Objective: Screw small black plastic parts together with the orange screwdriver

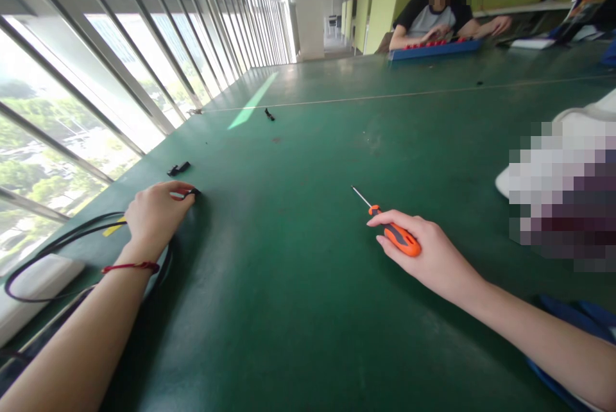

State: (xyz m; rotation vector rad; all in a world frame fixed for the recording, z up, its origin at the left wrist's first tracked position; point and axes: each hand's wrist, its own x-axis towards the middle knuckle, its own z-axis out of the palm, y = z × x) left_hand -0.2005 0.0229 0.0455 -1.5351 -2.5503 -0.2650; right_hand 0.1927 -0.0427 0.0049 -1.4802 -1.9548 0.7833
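My right hand [428, 248] lies around the orange and grey handle of a screwdriver [403, 240], whose thin metal shaft points up and left, close to the green tabletop. On the left side, my left hand [156, 213] pinches a small black piece [195, 192] between thumb and fingertips, low over the table. Most of that piece is hidden, so its kind is unclear. Just beyond the left hand sits a black connector-like part [179, 169]. A looped black cable [58, 242] with a yellow tag [114, 227] passes under my left wrist.
A white box-like object [38, 290] stands at the left edge, by a metal railing [202, 27]. Farther off lies another small black part [269, 115]. Across the green table [289, 283], a person [436, 20] sits behind a blue tray [436, 49] holding red pieces.
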